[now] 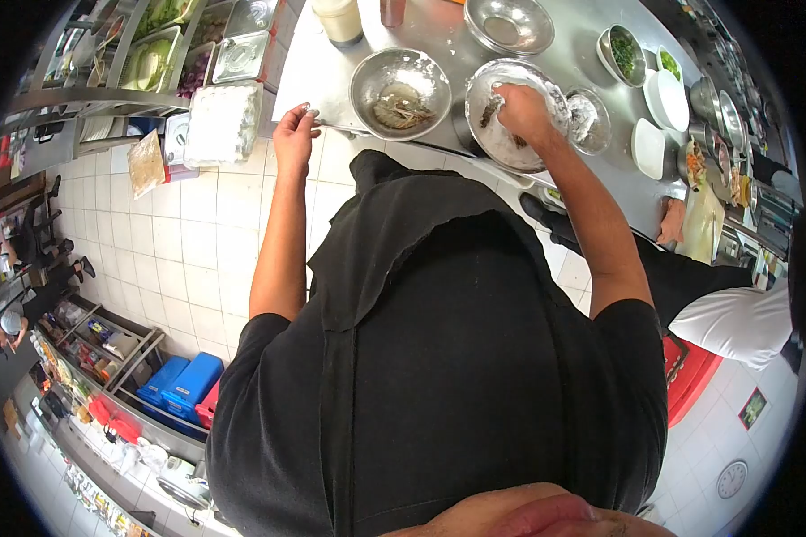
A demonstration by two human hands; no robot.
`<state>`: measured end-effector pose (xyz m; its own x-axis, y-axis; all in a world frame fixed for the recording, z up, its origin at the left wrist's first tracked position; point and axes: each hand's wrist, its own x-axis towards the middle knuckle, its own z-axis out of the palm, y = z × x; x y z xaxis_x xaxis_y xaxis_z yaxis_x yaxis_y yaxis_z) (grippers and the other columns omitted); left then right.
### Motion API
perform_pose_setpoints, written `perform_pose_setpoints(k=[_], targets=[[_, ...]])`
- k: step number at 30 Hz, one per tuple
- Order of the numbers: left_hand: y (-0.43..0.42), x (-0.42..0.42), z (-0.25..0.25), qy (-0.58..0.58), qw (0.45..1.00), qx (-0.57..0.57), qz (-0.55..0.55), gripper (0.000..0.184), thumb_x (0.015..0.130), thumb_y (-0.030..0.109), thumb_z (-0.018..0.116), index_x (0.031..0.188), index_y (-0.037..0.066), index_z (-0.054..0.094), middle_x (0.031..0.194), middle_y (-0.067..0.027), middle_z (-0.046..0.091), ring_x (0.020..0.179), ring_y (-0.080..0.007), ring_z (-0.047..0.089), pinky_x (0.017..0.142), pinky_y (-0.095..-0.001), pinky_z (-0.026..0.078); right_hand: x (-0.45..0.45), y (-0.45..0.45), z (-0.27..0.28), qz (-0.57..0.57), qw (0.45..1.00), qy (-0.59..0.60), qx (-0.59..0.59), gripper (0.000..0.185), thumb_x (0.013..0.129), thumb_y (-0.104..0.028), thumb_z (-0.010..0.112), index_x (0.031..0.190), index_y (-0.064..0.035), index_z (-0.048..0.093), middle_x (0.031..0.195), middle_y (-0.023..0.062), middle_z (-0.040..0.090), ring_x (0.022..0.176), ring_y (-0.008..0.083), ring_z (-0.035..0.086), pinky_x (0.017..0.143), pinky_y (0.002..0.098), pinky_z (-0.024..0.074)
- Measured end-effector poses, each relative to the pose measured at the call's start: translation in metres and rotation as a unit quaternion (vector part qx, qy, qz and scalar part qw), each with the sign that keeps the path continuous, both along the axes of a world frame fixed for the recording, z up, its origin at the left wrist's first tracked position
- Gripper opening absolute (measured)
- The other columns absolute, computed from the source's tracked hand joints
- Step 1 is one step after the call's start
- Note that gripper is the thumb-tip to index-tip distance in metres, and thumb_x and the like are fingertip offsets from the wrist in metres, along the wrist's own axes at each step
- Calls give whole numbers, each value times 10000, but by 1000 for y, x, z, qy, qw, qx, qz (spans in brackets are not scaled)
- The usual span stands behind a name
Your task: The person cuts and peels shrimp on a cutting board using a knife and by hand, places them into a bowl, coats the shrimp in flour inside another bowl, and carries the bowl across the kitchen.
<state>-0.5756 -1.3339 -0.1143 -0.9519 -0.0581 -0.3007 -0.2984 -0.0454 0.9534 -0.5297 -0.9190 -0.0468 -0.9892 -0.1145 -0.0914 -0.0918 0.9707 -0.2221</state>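
Note:
Over the bowl of white powder (pixel 501 75), my right hand (pixel 522 109) reaches down with its fingers bent together; what they grip, if anything, is hidden. Brownish pieces (pixel 519 140) lie in the powder below it. My left hand (pixel 295 131) is raised beside the table's left edge, palm up, fingers curled but apart, with white flecks on the tips and nothing in it. Between my hands stands a metal bowl (pixel 364 80) with raw shrimp (pixel 401 109) and powder smears on its wall. A smaller bowl of white powder (pixel 588 121) is just right of the large one.
On the metal table (pixel 555 67) are a metal bowl (pixel 546 31), a bowl of chopped greens (pixel 622 55), white bowls (pixel 667 100) and a tub (pixel 338 22). A co-worker in a white top (pixel 734 322) stands at right. Egg trays (pixel 224 121) are at left.

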Motion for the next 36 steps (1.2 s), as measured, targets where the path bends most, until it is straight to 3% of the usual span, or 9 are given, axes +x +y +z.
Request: perform_pose_setpoints(k=[7, 13, 19, 22, 25, 28, 32, 33, 36], targets=[[-6, 2, -3, -10, 1000, -17, -9, 245, 896, 84, 599, 1124, -6, 581, 938, -85, 657, 793, -142, 626, 665, -261, 510, -3, -6, 9, -9, 998, -45, 33, 393, 703, -54, 593, 1088, -85, 661, 960, 184, 668, 941, 353, 624, 834, 456, 482], [-10, 7, -8, -18, 1000, -9, -2, 249, 893, 81, 602, 1125, -5, 579, 943, -83, 651, 799, -144, 630, 664, -261, 509, -1, 3, 2, -34, 998, -13, -43, 398, 702, -76, 584, 1094, -67, 655, 977, 196, 664, 962, 366, 617, 863, 459, 475], [-10, 9, -8, -21, 1000, -12, -12, 252, 897, 86, 596, 1132, -4, 578, 952, -77, 647, 803, -149, 629, 666, -265, 512, -3, -8, 14, -26, 997, -76, 6, 428, 709, -83, 594, 1134, -53, 638, 1058, 215, 645, 1030, 371, 597, 914, 441, 457], [-11, 11, -9, -26, 1000, -14, -7, 253, 898, 87, 594, 1135, -2, 576, 953, -75, 646, 808, -150, 628, 666, -266, 513, -1, -4, 24, -57, 988, -39, -138, 400, 770, -167, 600, 1155, -66, 639, 1130, 227, 619, 1084, 362, 581, 933, 425, 449], [-15, 14, -13, -28, 999, -15, -5, 254, 899, 87, 595, 1137, 0, 576, 956, -77, 647, 813, -150, 628, 668, -266, 513, -3, 17, 23, -113, 985, -55, -115, 451, 858, -313, 544, 1214, -41, 598, 1179, 249, 590, 1114, 380, 563, 956, 424, 428], [-13, 16, -16, -32, 999, -21, -11, 247, 900, 86, 594, 1134, 6, 578, 954, -77, 648, 813, -150, 628, 668, -263, 512, -12, 23, -1, -188, 959, -204, -58, 558, 905, -417, 457, 1256, 9, 541, 1180, 281, 574, 1118, 408, 550, 977, 442, 405], [-13, 18, -14, -29, 999, -19, -6, 228, 901, 85, 592, 1118, 15, 586, 940, -72, 650, 806, -146, 627, 660, -256, 509, -7, 15, -2, -322, 893, -179, -260, 625, 918, -476, 437, 1270, 32, 528, 1222, 240, 587, 1118, 391, 568, 977, 426, 404], [-13, 18, -12, -26, 999, -19, -2, 223, 901, 85, 591, 1114, 17, 588, 936, -70, 650, 803, -144, 626, 657, -254, 509, -5, 8, 22, -353, 879, -217, -238, 654, 903, -487, 480, 1301, 31, 502, 1272, 209, 562, 1141, 362, 549, 956, 402, 418], [-18, 20, -14, -29, 1000, -11, 3, 220, 899, 86, 594, 1109, 19, 592, 932, -66, 648, 793, -141, 627, 650, -252, 511, -3, 27, 33, -275, 891, -223, -285, 690, 872, -465, 549, 1337, 36, 456, 1323, 217, 519, 1212, 335, 502, 967, 390, 420]])
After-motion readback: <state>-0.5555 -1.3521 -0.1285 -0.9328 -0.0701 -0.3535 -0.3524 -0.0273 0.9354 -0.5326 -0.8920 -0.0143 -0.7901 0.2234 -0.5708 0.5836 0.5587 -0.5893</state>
